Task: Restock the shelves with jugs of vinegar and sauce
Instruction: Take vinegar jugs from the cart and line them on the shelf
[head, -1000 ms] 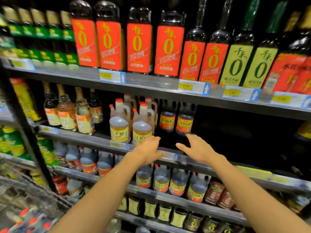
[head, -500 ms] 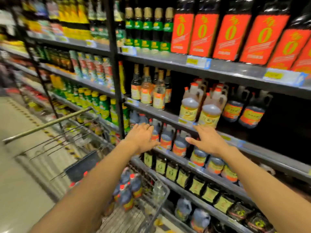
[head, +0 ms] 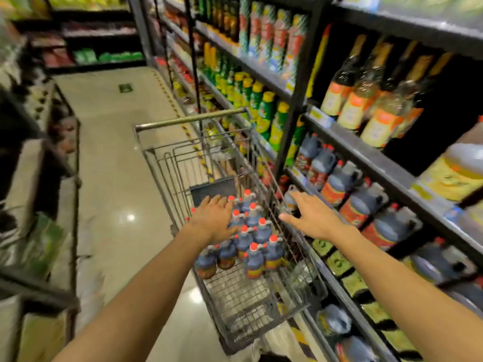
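Jugs (head: 253, 259) of dark sauce with red caps stand packed together in the wire basket of a shopping cart (head: 245, 304), which is parked in the aisle just beside the shelves (head: 366, 158) on the right; their labels are red and yellow, though blur hides the print; the left hand (head: 213, 220) reaches out over the cluster, palm down and fingers straight and spread, empty, its fingertips above the far caps, and whether it touches any cap cannot be told; the right hand (head: 312, 218) is likewise flat and open with fingers extended, holding nothing, and it hovers over the cart's right rim, near one jug on the shelf edge beyond it; more jugs of the same dark kind (head: 363, 202) stand in a row on the middle shelf to the right; tall bottles with orange labels (head: 358, 111) stand on the shelf above them; green and yellow bottles (head: 264, 111) fill the bay farther along; the cart's handle bar (head: 190, 118) lies at the far end, away from the person; pale floor (head: 112, 158) runs down the aisle to the left.
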